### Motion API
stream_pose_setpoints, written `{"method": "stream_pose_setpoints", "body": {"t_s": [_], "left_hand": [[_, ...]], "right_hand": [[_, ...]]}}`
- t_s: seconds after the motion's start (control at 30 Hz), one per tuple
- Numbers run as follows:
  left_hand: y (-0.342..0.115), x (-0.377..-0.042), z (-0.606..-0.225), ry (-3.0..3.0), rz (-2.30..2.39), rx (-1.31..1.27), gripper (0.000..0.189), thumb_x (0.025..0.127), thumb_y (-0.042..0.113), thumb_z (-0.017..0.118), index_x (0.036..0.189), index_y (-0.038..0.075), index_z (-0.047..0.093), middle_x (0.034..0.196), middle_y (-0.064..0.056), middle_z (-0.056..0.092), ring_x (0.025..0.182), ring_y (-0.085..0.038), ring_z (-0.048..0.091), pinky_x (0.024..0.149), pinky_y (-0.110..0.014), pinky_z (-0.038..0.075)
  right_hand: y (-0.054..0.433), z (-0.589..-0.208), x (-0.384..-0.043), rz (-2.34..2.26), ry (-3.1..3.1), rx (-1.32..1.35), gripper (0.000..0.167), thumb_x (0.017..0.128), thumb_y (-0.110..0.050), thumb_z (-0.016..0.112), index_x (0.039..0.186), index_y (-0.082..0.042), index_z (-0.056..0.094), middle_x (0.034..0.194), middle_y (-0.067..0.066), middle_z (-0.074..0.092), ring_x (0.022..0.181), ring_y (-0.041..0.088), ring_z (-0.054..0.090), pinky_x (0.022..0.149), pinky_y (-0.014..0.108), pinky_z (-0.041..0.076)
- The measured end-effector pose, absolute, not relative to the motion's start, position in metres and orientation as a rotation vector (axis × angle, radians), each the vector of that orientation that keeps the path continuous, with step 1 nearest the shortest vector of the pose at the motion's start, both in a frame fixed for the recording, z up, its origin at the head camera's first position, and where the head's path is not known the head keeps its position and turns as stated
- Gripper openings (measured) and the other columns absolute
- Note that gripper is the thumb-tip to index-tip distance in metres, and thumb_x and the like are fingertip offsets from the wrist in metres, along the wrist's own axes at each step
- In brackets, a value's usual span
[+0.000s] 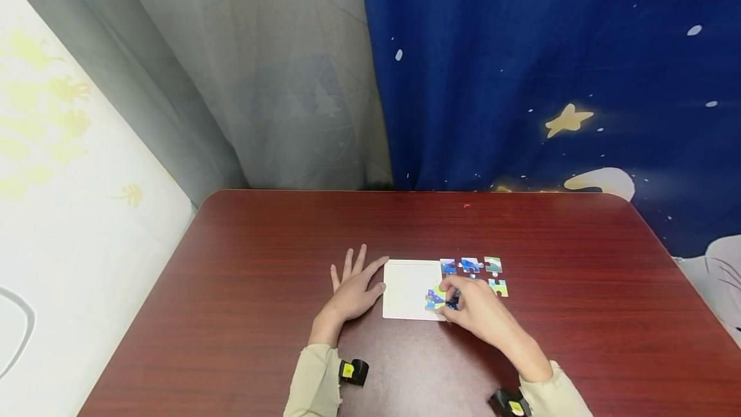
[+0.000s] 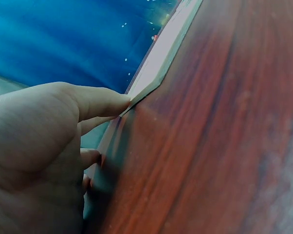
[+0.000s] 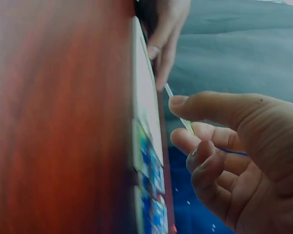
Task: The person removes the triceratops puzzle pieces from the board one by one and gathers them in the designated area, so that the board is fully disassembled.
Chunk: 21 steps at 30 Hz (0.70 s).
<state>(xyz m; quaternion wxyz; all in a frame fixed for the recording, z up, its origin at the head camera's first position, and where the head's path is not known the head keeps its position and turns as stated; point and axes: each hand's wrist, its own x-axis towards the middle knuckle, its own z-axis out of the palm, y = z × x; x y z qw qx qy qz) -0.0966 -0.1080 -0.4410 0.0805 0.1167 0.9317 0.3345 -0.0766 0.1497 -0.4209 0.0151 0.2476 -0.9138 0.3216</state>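
Fingers spread and fairly straight, my left hand (image 1: 354,293) lies at the left side of a white puzzle board (image 1: 405,289). In the left wrist view the thumb of my left hand (image 2: 44,126) touches the edge of the board (image 2: 158,63) near its corner. My right hand (image 1: 480,314) pinches a puzzle piece (image 1: 433,299) with blue, purple and green print over the board's right part. The right wrist view shows this puzzle piece (image 3: 187,124) edge-on between thumb and fingers of my right hand (image 3: 263,146), raised off the board (image 3: 145,83).
Several printed puzzle pieces (image 1: 493,265) lie right of the board, some partly behind the right hand. They rest on a reddish-brown table (image 1: 260,262). Grey and blue curtains (image 1: 492,69) hang behind it. Part of another person (image 1: 723,275) shows at the right edge.
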Motion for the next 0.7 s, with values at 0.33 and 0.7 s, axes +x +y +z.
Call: {"method": "stream_pose_setpoints", "body": {"t_s": [0.33,0.7], "left_hand": [[-0.109,-0.096,-0.441,2.786,1.000,0.355,0.048,0.093,0.025,0.052,0.140,0.023,0.044,0.154,-0.015,0.009,0.139,-0.035,-0.005,0.100,-0.064,-0.011],[-0.108,-0.096,-0.442,2.788,1.002,0.358,0.048,0.093,0.025,0.052,0.141,0.023,0.043,0.154,-0.014,0.009,0.139,-0.035,-0.005,0.100,-0.063,-0.011]], "right_hand": [[0.188,-0.414,-0.076,0.958,-2.819,0.737,0.026,0.071,-0.013,0.079,0.091,-0.013,0.062,0.075,-0.011,0.054,0.056,-0.001,0.045,0.052,0.020,0.041],[0.238,-0.416,-0.065,0.982,-2.882,0.588,0.028,0.072,-0.010,0.079,0.095,-0.013,0.062,0.076,-0.009,0.053,0.056,0.001,0.044,0.051,0.021,0.038]]}}
